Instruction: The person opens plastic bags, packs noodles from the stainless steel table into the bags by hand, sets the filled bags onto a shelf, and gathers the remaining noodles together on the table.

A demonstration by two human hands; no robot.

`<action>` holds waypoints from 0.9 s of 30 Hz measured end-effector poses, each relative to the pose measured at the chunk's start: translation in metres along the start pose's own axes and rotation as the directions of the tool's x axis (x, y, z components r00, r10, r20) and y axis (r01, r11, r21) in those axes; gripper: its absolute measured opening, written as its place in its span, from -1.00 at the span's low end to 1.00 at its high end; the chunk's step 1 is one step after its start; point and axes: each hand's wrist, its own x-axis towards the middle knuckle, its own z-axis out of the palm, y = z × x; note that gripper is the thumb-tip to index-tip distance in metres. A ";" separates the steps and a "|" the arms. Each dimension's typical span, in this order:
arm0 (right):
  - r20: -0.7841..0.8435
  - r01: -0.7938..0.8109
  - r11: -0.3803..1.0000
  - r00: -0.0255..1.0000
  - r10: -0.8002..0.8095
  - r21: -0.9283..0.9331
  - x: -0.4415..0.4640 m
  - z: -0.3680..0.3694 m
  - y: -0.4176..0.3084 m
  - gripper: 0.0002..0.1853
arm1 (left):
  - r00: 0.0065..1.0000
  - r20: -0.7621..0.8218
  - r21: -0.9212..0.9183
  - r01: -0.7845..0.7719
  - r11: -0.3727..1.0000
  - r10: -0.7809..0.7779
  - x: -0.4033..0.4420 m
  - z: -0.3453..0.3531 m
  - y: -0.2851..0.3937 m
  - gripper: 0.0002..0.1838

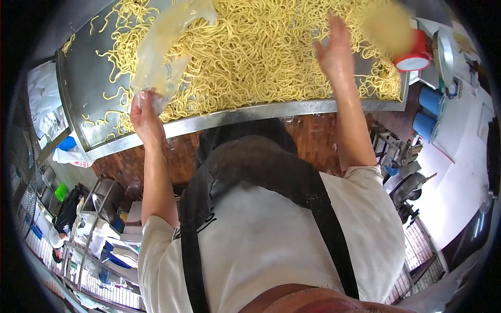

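Yellow noodles (250,62) lie loose across a wide metal tray (250,112) in front of me. At the tray's left part, my left hand (146,112) pinches the edge of a clear plastic bag (162,57), which stretches up over the noodles with something pale yellow inside its upper part. My right hand (335,55) is over the noodles on the right, its fingers apart and nothing in it. A round, blurred yellowish thing (389,28) shows beyond it at the upper right; I cannot make out what it is.
A red container (416,52) stands by the tray's right edge, with blue cylinders (428,112) farther right. Plastic bags (49,99) hang left of the tray. Metal racks (91,235) with goods are at the lower left, where a person (56,242) is partly visible.
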 end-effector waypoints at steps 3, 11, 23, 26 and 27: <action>0.383 0.157 0.987 0.912 -0.150 0.012 -0.029 0.050 -0.044 -0.07 | 0.999 0.034 -0.053 -0.014 0.998 0.016 0.003 -0.003 -0.007 -0.63; 0.470 0.284 0.933 0.807 -0.357 0.221 0.004 0.166 -0.102 -0.32 | 0.986 0.168 -0.060 -0.004 0.998 0.014 -0.004 0.021 0.007 -0.78; 0.641 -0.598 0.242 0.659 -0.394 0.764 0.074 0.149 -0.253 -0.54 | 0.859 0.512 -0.137 0.072 0.988 0.009 -0.048 0.041 0.043 -0.62; 0.509 -0.027 0.787 0.776 -0.372 0.616 0.055 0.149 -0.259 -0.56 | 0.934 0.353 -0.132 -0.008 0.991 0.054 -0.031 0.035 0.055 -0.50; 0.419 0.099 0.712 0.749 -0.513 0.696 0.040 0.144 -0.238 -0.56 | 0.942 0.329 -0.103 -0.030 0.994 0.063 -0.024 0.025 0.056 -0.49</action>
